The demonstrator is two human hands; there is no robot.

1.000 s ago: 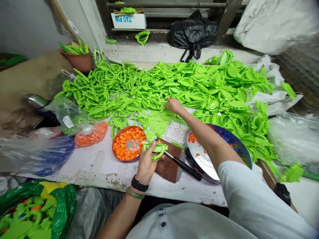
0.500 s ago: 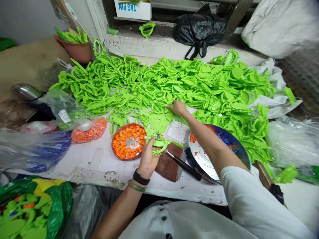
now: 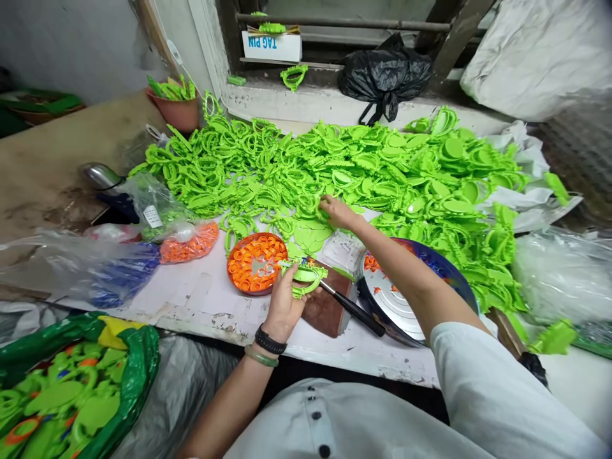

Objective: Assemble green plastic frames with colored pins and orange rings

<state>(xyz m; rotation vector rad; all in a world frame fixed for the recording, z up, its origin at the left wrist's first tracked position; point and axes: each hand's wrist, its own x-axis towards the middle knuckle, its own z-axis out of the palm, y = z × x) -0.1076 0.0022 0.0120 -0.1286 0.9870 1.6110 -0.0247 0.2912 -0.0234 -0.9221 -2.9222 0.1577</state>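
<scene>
My left hand (image 3: 285,303) is closed on a green plastic frame (image 3: 310,275) with an oval opening and small coloured bits along its top edge. It holds the frame above the table's front part, beside an orange dish (image 3: 230,278) of orange rings. Stretched forward, my right hand (image 3: 340,213) has its fingers bent together at the near edge of a heap of green plastic parts (image 3: 268,153). Whatever is between those fingertips is hidden. Flat green ovals (image 3: 310,239) lie just below this hand.
A black-handled tool (image 3: 356,312) rests across a brown block (image 3: 322,315). Under my right forearm stands a round blue-rimmed tray (image 3: 471,296) with small orange and blue pieces. Plastic bags of blue parts (image 3: 127,271) and orange parts (image 3: 191,242) lie left. A green sack (image 3: 150,357) holds assembled pieces.
The view has swung somewhat left and up. My right hand has drawn slightly back and left at the heap, its fingers now more curled. My left hand still holds the green frame.
</scene>
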